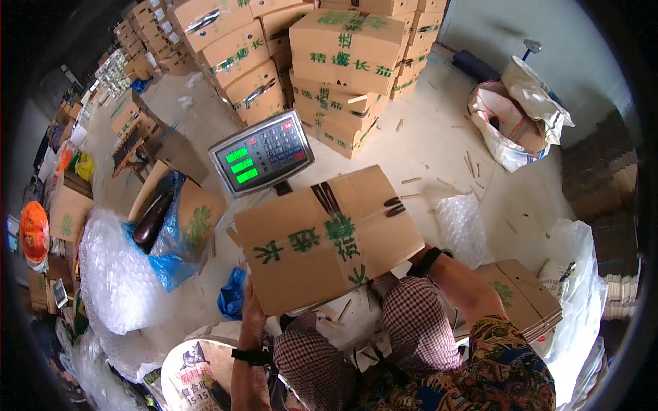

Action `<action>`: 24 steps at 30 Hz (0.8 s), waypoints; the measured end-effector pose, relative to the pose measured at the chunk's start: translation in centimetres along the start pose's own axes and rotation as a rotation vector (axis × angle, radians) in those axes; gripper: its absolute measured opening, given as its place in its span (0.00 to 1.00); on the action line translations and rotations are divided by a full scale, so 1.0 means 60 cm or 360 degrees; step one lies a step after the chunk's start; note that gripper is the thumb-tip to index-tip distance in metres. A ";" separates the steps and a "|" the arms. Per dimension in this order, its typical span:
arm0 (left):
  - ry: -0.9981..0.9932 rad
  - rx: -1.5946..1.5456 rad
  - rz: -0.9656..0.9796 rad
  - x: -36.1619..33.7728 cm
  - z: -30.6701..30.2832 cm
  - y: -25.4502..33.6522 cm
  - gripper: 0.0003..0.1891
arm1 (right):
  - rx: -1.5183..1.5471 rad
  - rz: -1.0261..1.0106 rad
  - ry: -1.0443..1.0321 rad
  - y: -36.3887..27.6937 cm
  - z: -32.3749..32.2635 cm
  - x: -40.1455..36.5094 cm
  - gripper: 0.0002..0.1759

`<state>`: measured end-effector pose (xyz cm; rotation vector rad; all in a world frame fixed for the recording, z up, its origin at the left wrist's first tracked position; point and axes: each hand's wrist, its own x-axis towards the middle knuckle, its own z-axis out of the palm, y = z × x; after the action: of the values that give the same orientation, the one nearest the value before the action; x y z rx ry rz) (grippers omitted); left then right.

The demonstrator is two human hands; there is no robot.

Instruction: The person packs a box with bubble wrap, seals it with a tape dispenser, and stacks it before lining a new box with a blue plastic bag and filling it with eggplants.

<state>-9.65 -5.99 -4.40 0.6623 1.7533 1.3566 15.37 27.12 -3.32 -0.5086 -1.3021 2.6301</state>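
Note:
A closed cardboard box [301,267] with green printed characters is in front of my knees, tilted toward me. Clear tape and dark marks or slots show on its top. My left hand [253,309] grips its near left side, with the fingers partly hidden. At the right end, my right hand [423,255] holds the lower corner, its fingertips out of sight beneath the box. Just beyond the box stands a scale display [262,152] with lit green digits. Whether the box touches a weighing platform cannot be seen.
Stacked printed cartons [346,58] rise behind the scale. An open carton lined with blue plastic [171,264] holds an eggplant [153,220] at left, beside bubble wrap [116,274]. Flattened cardboard [524,294] lies at right; a white sack [510,154] stands farther back.

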 end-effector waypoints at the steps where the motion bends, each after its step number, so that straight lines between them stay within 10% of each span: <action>1: 0.0114 -0.0301 -0.0030 -0.003 0.001 0.015 0.30 | 0.0006 -0.0034 0.0000 -0.013 0.004 0.000 0.30; 7: 0.0418 0.0689 0.0630 0.044 -0.018 0.067 0.28 | 0.0111 -0.0208 -0.0052 -0.079 0.037 -0.026 0.30; 8: 0.0410 0.0676 0.0646 0.043 -0.015 0.077 0.28 | 0.0151 -0.0228 -0.0059 -0.084 0.041 -0.022 0.30; 10: 0.0221 -0.1110 0.0346 0.039 0.001 0.175 0.25 | 0.0229 -0.0276 -0.0079 -0.102 0.047 -0.015 0.30; 16: -0.0033 -0.1233 0.0520 0.182 0.019 0.419 0.27 | 0.0579 -0.0351 -0.0004 -0.268 0.093 0.020 0.29; 24: -0.0152 -0.0545 0.0743 0.436 0.118 0.731 0.34 | -0.0149 -0.0547 0.0932 -0.522 0.051 0.114 0.25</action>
<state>-20.78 31.16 29.55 0.9584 1.2878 1.8526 7.74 45.85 21.76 -0.8926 -1.1855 1.9405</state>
